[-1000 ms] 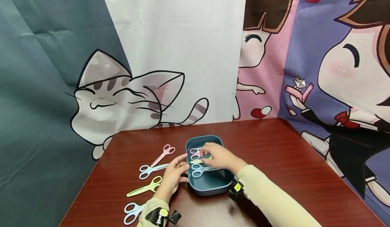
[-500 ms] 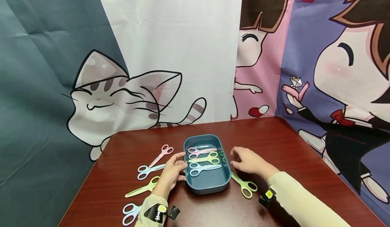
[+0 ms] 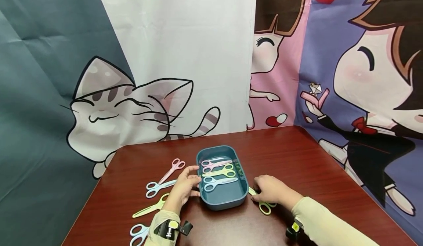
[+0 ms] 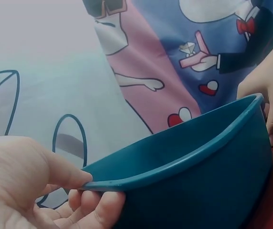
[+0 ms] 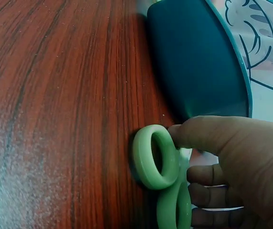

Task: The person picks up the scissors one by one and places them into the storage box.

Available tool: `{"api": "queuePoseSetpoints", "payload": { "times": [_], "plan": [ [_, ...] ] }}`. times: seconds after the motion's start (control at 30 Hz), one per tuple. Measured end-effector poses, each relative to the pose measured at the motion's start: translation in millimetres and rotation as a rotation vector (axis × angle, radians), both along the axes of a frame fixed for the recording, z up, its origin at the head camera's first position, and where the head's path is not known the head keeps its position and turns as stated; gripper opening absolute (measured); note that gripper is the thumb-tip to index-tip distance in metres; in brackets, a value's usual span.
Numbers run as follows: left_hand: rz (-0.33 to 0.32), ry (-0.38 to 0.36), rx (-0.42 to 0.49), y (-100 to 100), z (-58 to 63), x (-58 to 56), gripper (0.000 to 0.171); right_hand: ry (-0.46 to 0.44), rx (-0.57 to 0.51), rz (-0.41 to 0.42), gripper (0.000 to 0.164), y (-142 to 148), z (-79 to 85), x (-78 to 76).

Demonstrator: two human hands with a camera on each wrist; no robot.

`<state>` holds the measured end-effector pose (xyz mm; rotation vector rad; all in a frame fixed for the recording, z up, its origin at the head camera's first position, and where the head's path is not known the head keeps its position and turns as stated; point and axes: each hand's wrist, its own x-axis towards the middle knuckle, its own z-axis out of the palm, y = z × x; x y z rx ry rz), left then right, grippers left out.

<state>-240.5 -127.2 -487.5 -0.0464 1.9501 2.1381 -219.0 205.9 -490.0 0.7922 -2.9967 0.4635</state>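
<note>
A dark blue-green plastic box (image 3: 224, 196) stands on the table, holding pink scissors (image 3: 214, 164), yellow-green scissors (image 3: 219, 172) and light blue scissors (image 3: 219, 183) laid side by side. My left hand (image 3: 183, 188) grips the box's left rim, thumb over the edge and fingers under it, as the left wrist view shows. Just right of the box, my right hand (image 3: 272, 190) is over a second pair of green scissors (image 5: 142, 164) on the table. Its thumb and fingers pinch them close below the handle rings; the blades are mostly hidden by the hand and box.
Left of the box lie more scissors: a pink pair (image 3: 170, 174), a light blue pair (image 3: 158, 188), a yellow-green pair (image 3: 147, 211) and another light blue pair (image 3: 140, 232), partly hidden by the left sleeve. A printed cartoon curtain (image 3: 198, 55) hangs behind the reddish-brown table (image 3: 277, 147).
My right hand has left the inside of the box, moved right and come down onto the green scissors beside it. My left hand stays on the box rim. The head view has shifted slightly.
</note>
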Motion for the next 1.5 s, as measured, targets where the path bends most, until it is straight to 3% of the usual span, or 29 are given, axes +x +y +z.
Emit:
{"api": "queuePoseSetpoints", "payload": {
  "times": [0.2, 0.5, 0.73, 1.03, 1.23, 1.5],
  "plan": [
    [-0.007, 0.009, 0.008, -1, -1.1, -0.2, 0.053, -0.012, -0.018, -0.018, 0.026, -2, -1.7, -0.5],
    [-0.017, 0.009, 0.022, 0, -1.5, -2.1, 0.053, -0.09, -0.013, -0.111, 0.02, -2, 0.5, -4.1],
    [-0.028, 0.011, 0.027, 0, -1.5, -2.0, 0.054, -0.11, -0.007, -0.194, 0.02, 7, 13.5, -15.1],
    [-0.032, 0.01, 0.033, -1, -2.1, -2.6, 0.054, -0.101, -0.048, -0.24, 0.019, 15, 34.3, -37.1],
    [-0.036, 0.016, 0.041, -2, -2.5, -2.2, 0.055, -0.079, -0.106, -0.228, 0.016, 2, 49.7, -46.5],
    [-0.032, 0.007, 0.034, -3, -2.8, -3.6, 0.054, -0.055, -0.133, -0.111, 0.018, -27, 63.6, -49.1]
  ]
}}
